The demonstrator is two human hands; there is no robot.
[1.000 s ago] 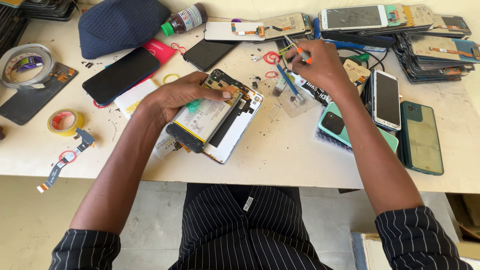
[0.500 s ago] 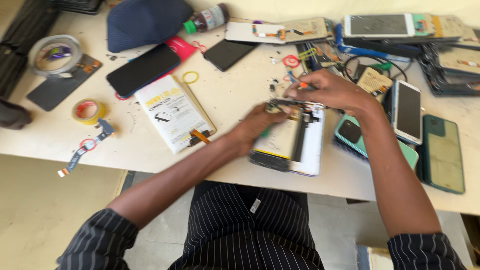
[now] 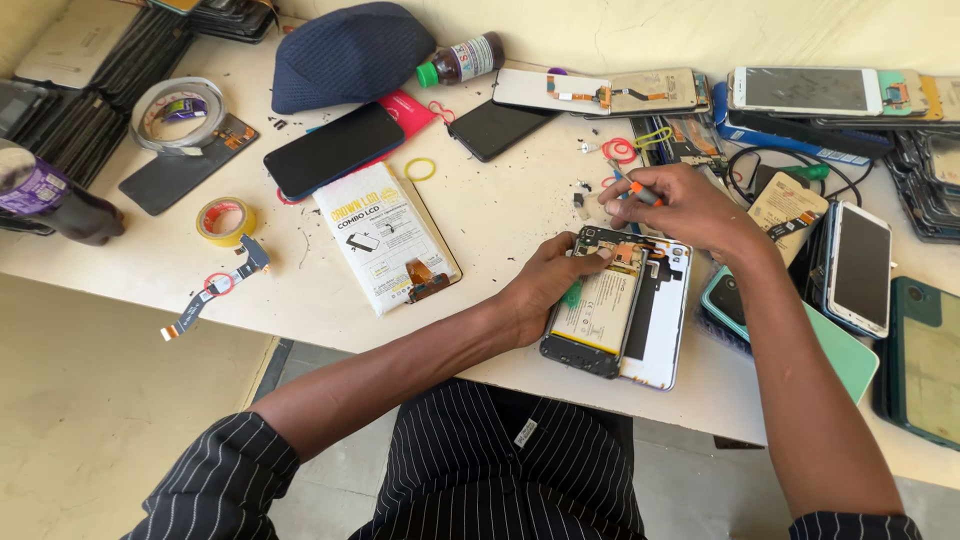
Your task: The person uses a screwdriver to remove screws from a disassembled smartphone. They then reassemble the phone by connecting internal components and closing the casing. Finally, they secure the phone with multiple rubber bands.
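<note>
An opened phone (image 3: 600,320) with its yellow battery showing lies on the white table (image 3: 500,215), partly on a white back cover (image 3: 665,325). My left hand (image 3: 545,290) grips the opened phone's left edge, thumb resting near its top. My right hand (image 3: 680,205) hovers just above the phone's top end, fingers closed on a small orange-handled tool (image 3: 640,190) that points toward the phone.
A white flat package (image 3: 385,240) lies left of the phone, with a black phone (image 3: 335,150), yellow tape roll (image 3: 225,220), clear tape roll (image 3: 180,112), blue cap (image 3: 350,55) and small bottle (image 3: 465,60). Several phones and screens crowd the right and back. A dark bottle (image 3: 50,200) stands far left.
The opened phone slid from the table's middle to the right, off the white package, which now lies bare. My right hand came down over the phone's top end.
</note>
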